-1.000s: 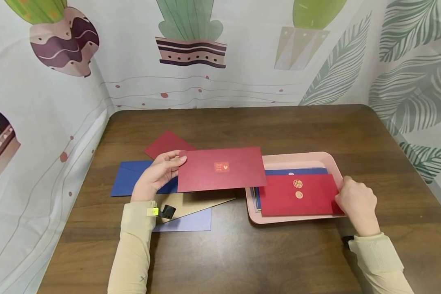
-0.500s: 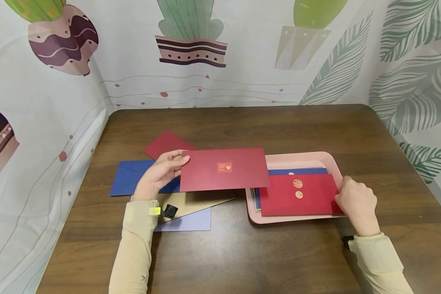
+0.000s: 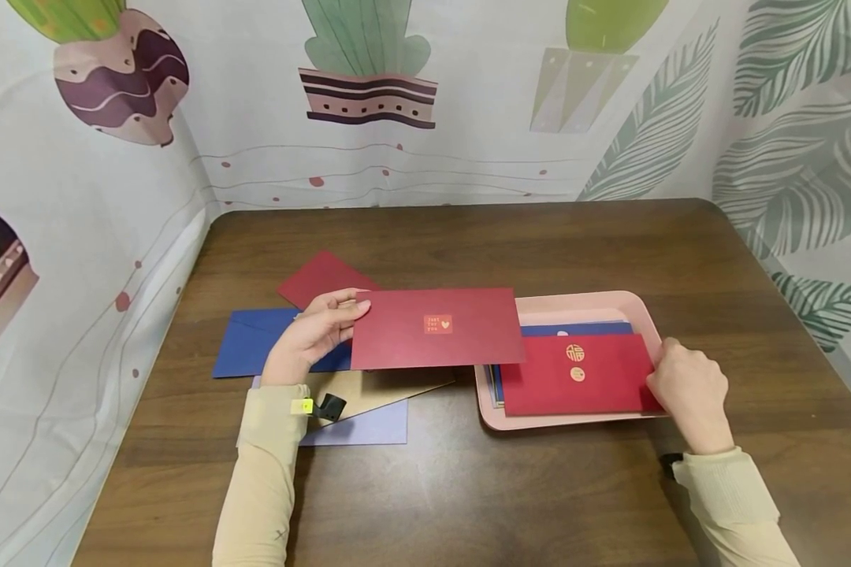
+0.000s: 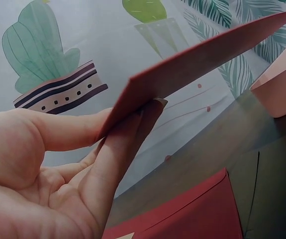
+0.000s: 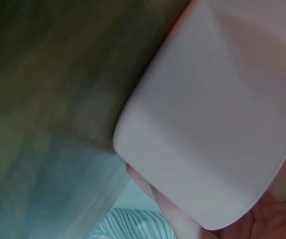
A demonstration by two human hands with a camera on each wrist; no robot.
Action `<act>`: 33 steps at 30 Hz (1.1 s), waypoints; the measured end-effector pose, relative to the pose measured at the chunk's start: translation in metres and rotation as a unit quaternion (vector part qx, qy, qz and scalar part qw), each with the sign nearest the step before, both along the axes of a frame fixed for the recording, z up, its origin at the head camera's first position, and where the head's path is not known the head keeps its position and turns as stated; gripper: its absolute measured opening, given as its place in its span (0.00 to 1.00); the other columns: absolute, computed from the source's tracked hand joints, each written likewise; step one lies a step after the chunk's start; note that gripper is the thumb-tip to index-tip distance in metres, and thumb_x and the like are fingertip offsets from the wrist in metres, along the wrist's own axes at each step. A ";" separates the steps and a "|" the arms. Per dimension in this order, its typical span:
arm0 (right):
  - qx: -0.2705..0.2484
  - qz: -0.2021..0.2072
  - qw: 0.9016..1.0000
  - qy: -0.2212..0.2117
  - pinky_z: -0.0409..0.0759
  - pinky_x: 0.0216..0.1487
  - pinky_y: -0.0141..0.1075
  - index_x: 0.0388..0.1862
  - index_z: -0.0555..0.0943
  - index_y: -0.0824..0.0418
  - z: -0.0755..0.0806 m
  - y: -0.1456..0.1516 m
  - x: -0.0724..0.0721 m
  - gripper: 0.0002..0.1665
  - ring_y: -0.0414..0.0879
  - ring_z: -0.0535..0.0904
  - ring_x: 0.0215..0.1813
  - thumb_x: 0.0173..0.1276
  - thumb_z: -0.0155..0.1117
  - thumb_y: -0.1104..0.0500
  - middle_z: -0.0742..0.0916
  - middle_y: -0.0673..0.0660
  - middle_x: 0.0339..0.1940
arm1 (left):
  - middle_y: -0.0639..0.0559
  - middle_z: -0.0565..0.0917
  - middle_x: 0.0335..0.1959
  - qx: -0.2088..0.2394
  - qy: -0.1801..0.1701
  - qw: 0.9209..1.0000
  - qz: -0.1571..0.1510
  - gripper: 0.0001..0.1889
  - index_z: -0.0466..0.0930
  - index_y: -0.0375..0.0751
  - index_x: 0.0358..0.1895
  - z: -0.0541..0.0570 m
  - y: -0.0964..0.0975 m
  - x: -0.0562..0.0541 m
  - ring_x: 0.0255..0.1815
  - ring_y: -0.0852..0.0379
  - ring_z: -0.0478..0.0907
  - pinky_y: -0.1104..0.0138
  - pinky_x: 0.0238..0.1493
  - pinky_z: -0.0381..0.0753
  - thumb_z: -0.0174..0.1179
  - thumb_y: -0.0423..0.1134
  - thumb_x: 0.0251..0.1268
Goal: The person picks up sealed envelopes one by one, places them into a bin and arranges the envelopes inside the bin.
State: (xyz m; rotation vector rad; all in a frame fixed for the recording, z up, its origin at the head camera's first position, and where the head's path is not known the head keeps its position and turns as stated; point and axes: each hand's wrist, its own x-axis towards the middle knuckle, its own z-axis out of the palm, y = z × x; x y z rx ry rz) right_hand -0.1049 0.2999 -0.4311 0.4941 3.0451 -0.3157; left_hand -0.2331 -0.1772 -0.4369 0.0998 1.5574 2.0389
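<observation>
Between thumb and fingers, my left hand (image 3: 312, 335) pinches the left end of a dark red envelope (image 3: 390, 339) printed with a small "just for you" square and heart. The left wrist view shows this envelope (image 4: 197, 59) nearly edge-on, raised over the table. Its right end overlaps the left side of the pink tray (image 3: 574, 302) in the head view. My right hand (image 3: 691, 394) grips the tray's right edge; the tray's wall (image 5: 192, 124) fills much of the right wrist view. Inside the tray, a bright red envelope (image 3: 617, 378) with gold emblems covers blue ones (image 3: 596, 330).
Left of the tray, loose envelopes lie partly overlapping: a red one (image 3: 322, 276), a blue one (image 3: 244, 342), a tan one (image 3: 369, 394) and a lavender one (image 3: 376, 425). A cloth printed with cacti and leaves (image 3: 482, 94) hangs behind the wooden table (image 3: 468, 488).
My left hand has shifted slightly right with the dark red envelope, bringing its end a bit further over the tray. The right hand and the tray have stayed put.
</observation>
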 end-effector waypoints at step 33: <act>0.002 -0.001 1.000 -0.005 0.73 0.21 0.58 0.32 0.72 0.70 0.000 0.000 0.000 0.10 0.74 0.76 0.29 0.54 0.55 0.63 0.80 0.78 0.27 | 0.39 0.58 0.71 -0.050 -0.002 0.999 -0.019 0.35 0.39 0.30 0.76 -0.002 0.010 0.001 0.42 0.72 0.80 0.76 0.43 0.80 0.48 0.33 0.73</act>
